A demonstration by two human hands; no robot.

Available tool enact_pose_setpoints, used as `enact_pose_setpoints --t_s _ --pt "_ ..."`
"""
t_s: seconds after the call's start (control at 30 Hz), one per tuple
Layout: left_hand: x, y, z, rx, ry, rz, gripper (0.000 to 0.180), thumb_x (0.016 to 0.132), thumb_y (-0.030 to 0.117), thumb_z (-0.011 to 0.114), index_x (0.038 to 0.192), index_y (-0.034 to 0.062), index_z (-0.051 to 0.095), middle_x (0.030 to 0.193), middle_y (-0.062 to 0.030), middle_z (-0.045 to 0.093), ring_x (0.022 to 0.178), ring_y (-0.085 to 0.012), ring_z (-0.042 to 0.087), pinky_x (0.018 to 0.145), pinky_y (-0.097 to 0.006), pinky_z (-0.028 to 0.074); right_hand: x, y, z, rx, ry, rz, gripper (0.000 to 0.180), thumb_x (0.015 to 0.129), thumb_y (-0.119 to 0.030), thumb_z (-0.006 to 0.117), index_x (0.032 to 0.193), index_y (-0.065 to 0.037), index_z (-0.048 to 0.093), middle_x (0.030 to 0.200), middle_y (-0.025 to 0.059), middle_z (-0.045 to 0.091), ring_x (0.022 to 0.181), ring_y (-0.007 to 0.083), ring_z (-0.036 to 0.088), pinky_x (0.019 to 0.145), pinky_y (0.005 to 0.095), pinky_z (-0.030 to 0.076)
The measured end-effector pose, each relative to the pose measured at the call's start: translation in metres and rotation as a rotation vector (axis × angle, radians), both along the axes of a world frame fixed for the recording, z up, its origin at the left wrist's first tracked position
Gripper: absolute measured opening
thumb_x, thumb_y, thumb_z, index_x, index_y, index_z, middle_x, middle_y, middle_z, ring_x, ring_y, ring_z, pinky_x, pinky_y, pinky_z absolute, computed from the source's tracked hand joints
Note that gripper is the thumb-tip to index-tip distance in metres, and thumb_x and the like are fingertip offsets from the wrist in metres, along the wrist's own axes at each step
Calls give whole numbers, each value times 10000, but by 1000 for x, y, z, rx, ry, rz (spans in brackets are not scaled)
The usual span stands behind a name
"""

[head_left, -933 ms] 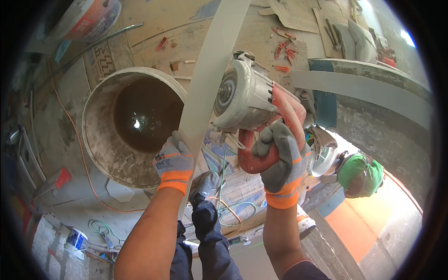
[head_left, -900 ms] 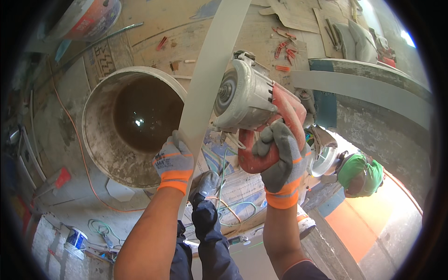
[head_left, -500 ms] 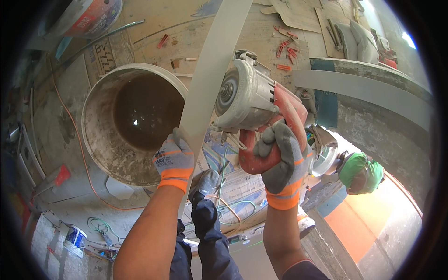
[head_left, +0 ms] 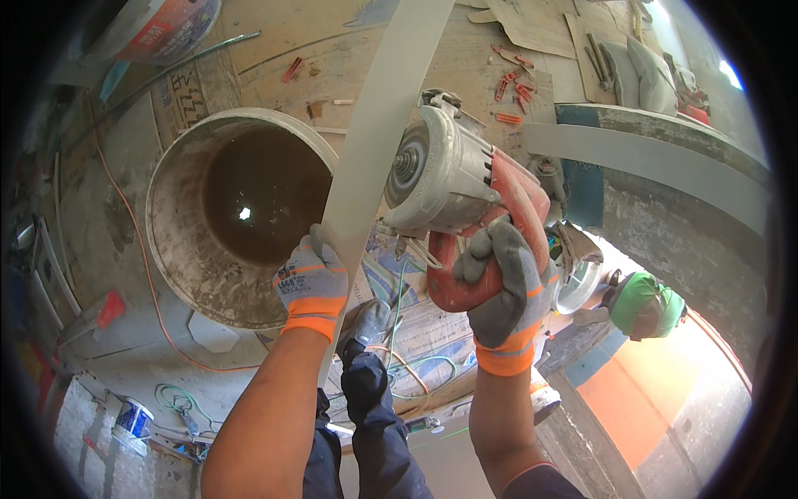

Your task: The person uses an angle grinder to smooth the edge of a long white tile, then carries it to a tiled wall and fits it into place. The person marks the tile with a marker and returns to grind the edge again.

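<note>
My left hand [head_left: 312, 276], in a grey glove with an orange cuff, grips the near edge of a long pale grey strip [head_left: 374, 125] that slants up and away across the view. In my right hand [head_left: 511, 287], gloved alike, is the red loop handle of a handheld disc cutter [head_left: 453, 170] with a grey metal guard. Its round disc [head_left: 405, 164] faces left, close to the right edge of the strip; whether they touch I cannot tell. My right fingers wrap through the handle, and the trigger is hidden.
A big pail [head_left: 179, 229] of murky brown water stands left of the strip. Red plastic clips [head_left: 517, 87] lie on the board-covered floor. Another grey strip [head_left: 657, 150] extends at right, beyond a rounded green cap-like covering [head_left: 647, 306]. Cords [head_left: 407, 366] trail near my shoe [head_left: 368, 323].
Very little differs. The whole view has shifted slightly, and the green covering at right has moved a little. Both hands keep their grips on the strip and the cutter.
</note>
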State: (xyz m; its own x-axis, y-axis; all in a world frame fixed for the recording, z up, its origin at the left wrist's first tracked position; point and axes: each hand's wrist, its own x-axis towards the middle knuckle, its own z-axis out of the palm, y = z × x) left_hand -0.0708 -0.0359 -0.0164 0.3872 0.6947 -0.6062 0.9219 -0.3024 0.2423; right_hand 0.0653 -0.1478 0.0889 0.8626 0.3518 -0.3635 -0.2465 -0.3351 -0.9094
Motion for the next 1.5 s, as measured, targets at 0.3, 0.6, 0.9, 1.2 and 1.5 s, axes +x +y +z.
enact_pose_setpoints --t_s 0.3,0.6,0.9,1.2,1.5 --pt "0 0 0 -3 -21 20 308 839 335 428 971 87 556 926 -137 626 828 -330 613 736 -440 471 -3 2 2 -43 -11 -9 266 821 -101 402 967 51 564 571 34 495 527 118 472 527 246 394" --pt "2 2 0 -7 -12 15 312 838 338 431 947 78 566 901 -142 630 818 -331 615 722 -425 473 -6 0 5 18 60 -64 197 876 -171 451 799 4 499 671 59 493 555 123 468 534 264 420" --pt "3 1 2 24 -39 14 306 829 327 451 948 74 576 895 -145 630 812 -332 614 723 -423 476 -7 -3 2 24 43 -7 197 878 -178 453 787 -6 485 646 53 481 542 128 465 532 266 419" --pt "1 -1 -1 44 -79 23 306 830 325 452 944 70 578 878 -147 632 793 -330 618 712 -425 479 -9 -4 1 -39 -20 36 435 792 -39 382 1207 54 472 601 24 491 540 112 473 534 238 407" --pt "3 2 0 -13 -27 26 319 834 334 444 974 77 573 908 -146 634 821 -330 617 732 -428 476 -11 -7 -1 -58 -111 68 211 755 -12 405 882 34 569 584 33 492 544 148 484 528 262 400"
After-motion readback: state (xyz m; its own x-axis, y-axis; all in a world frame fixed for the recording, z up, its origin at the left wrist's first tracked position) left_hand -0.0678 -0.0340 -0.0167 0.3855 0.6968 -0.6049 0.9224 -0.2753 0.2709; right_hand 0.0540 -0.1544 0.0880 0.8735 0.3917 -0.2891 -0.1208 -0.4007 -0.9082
